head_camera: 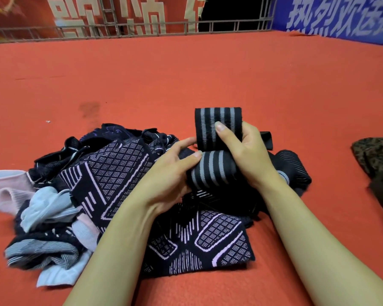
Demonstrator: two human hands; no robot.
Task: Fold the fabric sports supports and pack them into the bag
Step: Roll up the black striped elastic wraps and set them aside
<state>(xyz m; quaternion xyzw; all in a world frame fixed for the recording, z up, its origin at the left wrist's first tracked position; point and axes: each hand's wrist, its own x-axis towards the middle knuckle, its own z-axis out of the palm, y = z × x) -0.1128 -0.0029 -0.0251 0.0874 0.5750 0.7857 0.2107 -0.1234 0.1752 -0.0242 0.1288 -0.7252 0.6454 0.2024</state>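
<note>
Folding is in hand: both hands, left [173, 173] and right [245, 153], pinch a grey-striped black support [217, 149] doubled over above the pile of supports [119, 184] on the red floor [186, 80]; next it likely needs pressing flat, then carrying to the camouflage bag [378, 155] at the floor's right edge

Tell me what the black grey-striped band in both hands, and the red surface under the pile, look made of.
The black band with grey stripes looks like knitted elastic fabric, matte: ribbed stripes, soft rolled bend where the right hand and left hand hold it. The red surface looks like short-pile felt or carpet, matte and faintly fuzzy; the exact fibre cannot be told.
</note>
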